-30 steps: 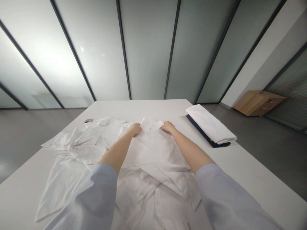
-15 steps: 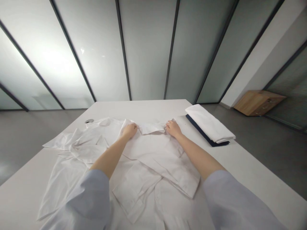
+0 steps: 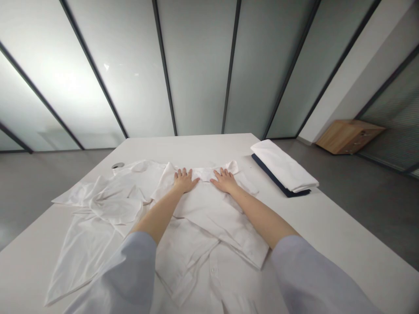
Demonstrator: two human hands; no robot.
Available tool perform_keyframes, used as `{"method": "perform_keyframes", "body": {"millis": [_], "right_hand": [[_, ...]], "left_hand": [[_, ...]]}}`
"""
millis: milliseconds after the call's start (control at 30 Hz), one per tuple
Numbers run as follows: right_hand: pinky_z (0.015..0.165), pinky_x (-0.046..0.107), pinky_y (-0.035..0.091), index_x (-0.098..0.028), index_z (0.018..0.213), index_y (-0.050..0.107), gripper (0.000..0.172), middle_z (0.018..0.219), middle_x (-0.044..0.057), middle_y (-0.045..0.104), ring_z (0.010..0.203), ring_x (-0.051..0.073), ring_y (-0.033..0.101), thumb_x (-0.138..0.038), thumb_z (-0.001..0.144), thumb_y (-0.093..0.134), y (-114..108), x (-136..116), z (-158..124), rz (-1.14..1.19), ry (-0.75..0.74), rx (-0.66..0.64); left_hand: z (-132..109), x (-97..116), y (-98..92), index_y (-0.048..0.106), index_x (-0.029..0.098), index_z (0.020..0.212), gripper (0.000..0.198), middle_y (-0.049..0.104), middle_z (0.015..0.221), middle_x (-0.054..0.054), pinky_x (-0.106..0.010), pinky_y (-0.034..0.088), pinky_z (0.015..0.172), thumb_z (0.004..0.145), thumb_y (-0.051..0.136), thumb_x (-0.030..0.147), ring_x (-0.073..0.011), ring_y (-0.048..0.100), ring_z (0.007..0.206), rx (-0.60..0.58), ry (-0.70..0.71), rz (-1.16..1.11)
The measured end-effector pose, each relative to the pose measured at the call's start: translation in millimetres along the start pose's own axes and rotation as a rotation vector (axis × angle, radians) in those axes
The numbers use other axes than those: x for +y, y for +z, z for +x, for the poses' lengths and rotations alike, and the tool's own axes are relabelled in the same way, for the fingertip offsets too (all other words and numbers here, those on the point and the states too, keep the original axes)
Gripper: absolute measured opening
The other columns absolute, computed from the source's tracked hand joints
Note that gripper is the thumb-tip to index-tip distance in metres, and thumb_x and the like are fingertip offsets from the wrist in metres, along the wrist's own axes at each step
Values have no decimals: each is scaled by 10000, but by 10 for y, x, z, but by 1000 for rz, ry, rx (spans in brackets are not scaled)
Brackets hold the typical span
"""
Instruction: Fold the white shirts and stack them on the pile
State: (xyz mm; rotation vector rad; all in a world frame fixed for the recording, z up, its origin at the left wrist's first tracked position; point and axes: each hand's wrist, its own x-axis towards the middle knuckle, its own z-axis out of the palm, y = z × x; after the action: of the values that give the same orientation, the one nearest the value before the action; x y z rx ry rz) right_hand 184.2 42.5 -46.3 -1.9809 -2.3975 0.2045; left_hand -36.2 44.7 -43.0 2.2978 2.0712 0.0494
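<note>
A white button-up shirt (image 3: 209, 213) lies spread on the table in front of me, its collar at the far end and its sleeves folded across the body. My left hand (image 3: 185, 180) rests flat on the left part of the collar, fingers spread. On the collar's right part, my right hand (image 3: 224, 179) lies palm down with its fingers apart. Neither hand grips the cloth. Beside the shirt on the left is a second white garment (image 3: 114, 205), loosely crumpled, reaching close to my left forearm.
A folded white cloth (image 3: 283, 165) is stacked on a folded dark navy cloth (image 3: 294, 193) at the right of the white table (image 3: 327, 244). A round grey disc (image 3: 118, 165) is set at the table's left. Beyond stand frosted glass panels (image 3: 196, 65) and a wooden cabinet (image 3: 343, 136).
Both hands have let go of the collar edge they pinched and now lie flat on it, fingers spread. They have come slightly closer together. The collar lies flatter.
</note>
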Motion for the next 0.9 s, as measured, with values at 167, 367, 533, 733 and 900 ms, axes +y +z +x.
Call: {"method": "perform_keyframes", "body": {"millis": [167, 367, 533, 733, 900], "right_hand": [[1123, 453, 119, -232, 1515, 223, 720, 1582, 134, 150, 1436, 308, 147, -643, 925, 220, -31, -2, 26, 5, -5, 1], [1114, 458, 147, -227, 1502, 259, 674, 1574, 138, 182, 1429, 307, 176, -599, 939, 260, -64, 17, 109, 4, -14, 25], [1116, 426, 177, -179, 1464, 335, 595, 1542, 143, 271, 1413, 283, 225, -476, 949, 354, -210, -6, 71, -25, -40, 135], [1092, 466, 222, -224, 1339, 510, 526, 1419, 133, 462, 1326, 295, 362, -525, 947, 329, -210, -171, -394, -28, -167, 106], [1077, 616, 139, -271, 1488, 297, 687, 1572, 117, 197, 1411, 380, 165, -650, 918, 234, 44, -202, -665, -14, -76, -18]], "left_hand": [[-126, 59, -48, 246, 138, 1494, 737, 193, 1564, -178, -485, 171, 1132, 910, 269, 586, -342, 159, 1436, 104, 35, 16], [-471, 312, 18, 255, 217, 1495, 793, 179, 1573, -153, -656, 202, 1058, 866, 206, 697, -380, 137, 1433, -44, -11, -45], [-463, 374, 60, 260, 209, 1495, 858, 151, 1576, -166, -688, 133, 1060, 829, 214, 747, -405, 113, 1431, -57, 10, -23], [-99, 286, -39, 308, 208, 1466, 827, 199, 1565, -167, -650, 156, 1073, 832, 259, 737, -381, 168, 1420, -12, 27, -41], [-43, 272, -72, 416, 196, 1369, 610, 388, 1463, -138, -473, 256, 1092, 891, 359, 573, -296, 335, 1336, 167, 72, -102]]}}
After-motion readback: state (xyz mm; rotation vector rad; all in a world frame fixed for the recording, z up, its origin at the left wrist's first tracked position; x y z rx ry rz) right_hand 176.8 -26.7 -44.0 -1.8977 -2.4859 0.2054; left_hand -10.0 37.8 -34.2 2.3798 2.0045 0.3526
